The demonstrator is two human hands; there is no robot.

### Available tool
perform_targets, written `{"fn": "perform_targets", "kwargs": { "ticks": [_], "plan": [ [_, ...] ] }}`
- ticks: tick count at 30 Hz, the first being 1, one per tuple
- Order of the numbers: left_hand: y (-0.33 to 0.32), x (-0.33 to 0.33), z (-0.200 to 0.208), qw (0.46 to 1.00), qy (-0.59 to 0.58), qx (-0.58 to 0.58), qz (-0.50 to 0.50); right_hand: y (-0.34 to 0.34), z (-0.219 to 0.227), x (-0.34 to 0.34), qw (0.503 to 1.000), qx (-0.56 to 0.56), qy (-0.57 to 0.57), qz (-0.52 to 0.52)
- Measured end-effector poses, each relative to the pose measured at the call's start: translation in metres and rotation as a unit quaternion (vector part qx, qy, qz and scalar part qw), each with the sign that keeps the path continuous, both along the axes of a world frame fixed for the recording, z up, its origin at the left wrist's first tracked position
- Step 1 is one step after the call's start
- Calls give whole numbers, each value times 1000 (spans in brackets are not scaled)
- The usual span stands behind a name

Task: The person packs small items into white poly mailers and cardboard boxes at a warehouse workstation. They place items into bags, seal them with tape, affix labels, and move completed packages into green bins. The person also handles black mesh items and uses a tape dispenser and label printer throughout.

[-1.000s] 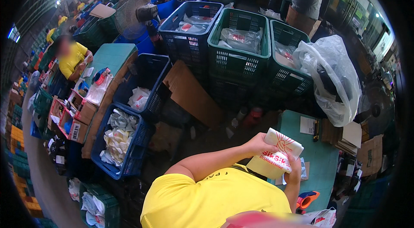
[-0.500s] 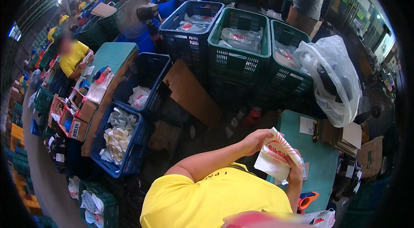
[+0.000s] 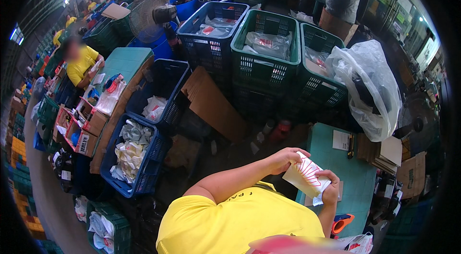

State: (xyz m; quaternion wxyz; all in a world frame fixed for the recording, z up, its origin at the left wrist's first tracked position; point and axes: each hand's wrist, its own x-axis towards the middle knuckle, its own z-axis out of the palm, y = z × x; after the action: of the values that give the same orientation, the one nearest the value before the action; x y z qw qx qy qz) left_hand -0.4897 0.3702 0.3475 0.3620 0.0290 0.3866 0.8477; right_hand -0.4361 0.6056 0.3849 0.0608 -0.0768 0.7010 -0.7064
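Note:
A white plastic packaging bag with red print (image 3: 308, 175) is stretched between my two hands, above the green worktable (image 3: 353, 170). My left hand (image 3: 285, 159) grips its upper left edge with closed fingers. At its right edge my right hand (image 3: 329, 188) pinches the bag, fingers bent over it. Part of the bag is folded over, and a loose white corner hangs below my right hand. Beneath the right wrist lies an orange-and-blue tape dispenser (image 3: 342, 223) on the table.
Ahead stand stacked green crates (image 3: 266, 64) and a blue crate (image 3: 213, 38) holding bagged items. A large clear plastic bag (image 3: 370, 90) bulges at the right. Blue crates with crumpled bags (image 3: 129, 153) are at left. A seated co-worker (image 3: 81, 64) works beyond them.
The bag's rolled upper edge has opened into a flatter fold showing red stripes. My left hand has moved slightly down, and my right hand's fingers now bend over the bag's edge.

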Motion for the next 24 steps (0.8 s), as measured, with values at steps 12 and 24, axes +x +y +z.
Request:
{"fn": "perform_targets", "kwargs": {
  "ticks": [12, 24],
  "plan": [
    [1, 4, 3, 996, 13, -89, -20, -1, 0, 2, 998, 37, 42, 3],
    [2, 5, -1, 996, 6, -92, -13, -6, 4, 6, 998, 33, 52, -2]
  ]
}}
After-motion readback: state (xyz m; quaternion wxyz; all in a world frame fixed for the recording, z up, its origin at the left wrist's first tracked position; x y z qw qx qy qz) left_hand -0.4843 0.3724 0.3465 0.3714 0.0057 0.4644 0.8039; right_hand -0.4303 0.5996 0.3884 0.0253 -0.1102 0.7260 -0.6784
